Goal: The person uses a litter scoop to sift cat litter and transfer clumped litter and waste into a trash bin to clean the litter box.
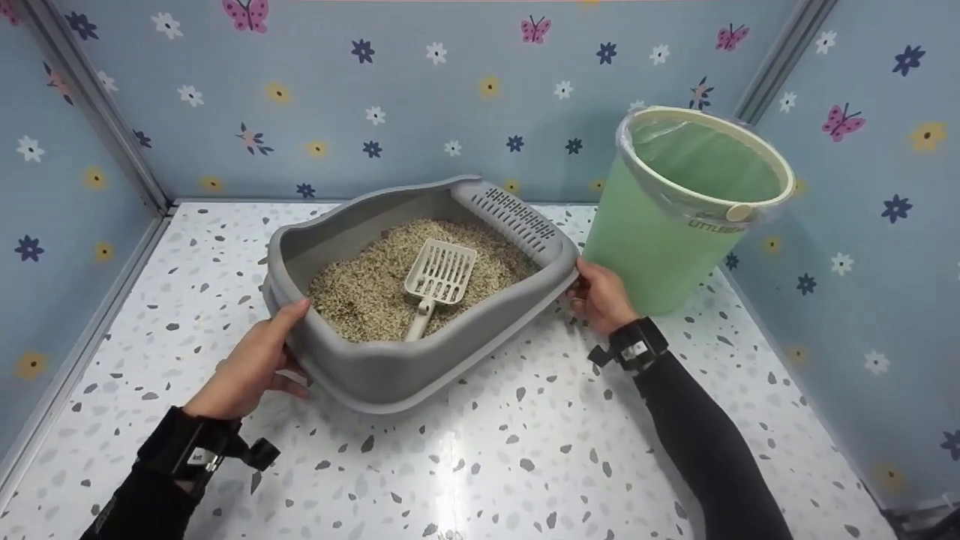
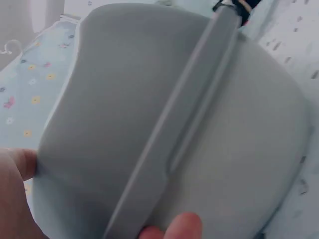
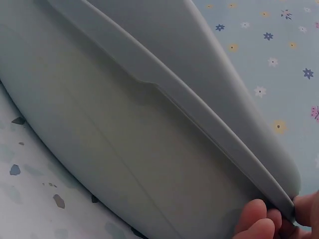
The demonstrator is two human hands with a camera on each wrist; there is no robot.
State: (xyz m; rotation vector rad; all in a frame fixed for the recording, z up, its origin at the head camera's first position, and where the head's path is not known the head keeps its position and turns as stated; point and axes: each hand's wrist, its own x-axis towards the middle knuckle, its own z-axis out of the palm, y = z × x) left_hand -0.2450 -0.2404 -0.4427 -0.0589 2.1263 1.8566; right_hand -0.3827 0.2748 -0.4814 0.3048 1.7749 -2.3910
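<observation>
A grey cat litter box (image 1: 390, 375) stands at an angle on the speckled surface, holding sandy litter (image 1: 356, 292). On the litter lies a pale slotted litter scoop (image 1: 441, 271), its handle toward the near wall. My left hand (image 1: 251, 364) grips the box's left end, thumb on the upper rim and fingers below. The right hand (image 1: 602, 298) holds the opposite end by its rim near the perforated ledge. Both wrist views show the box's outer wall (image 2: 119, 94) and projecting lip, with fingertips (image 3: 254, 219) curled under the lip in the right one.
A green trash bin (image 1: 645, 240) with a cream ring and clear liner stands at the back right, close beside the right hand. Flower-patterned panels (image 1: 420, 90) enclose the white speckled tabletop (image 1: 510, 465) at the back and both sides.
</observation>
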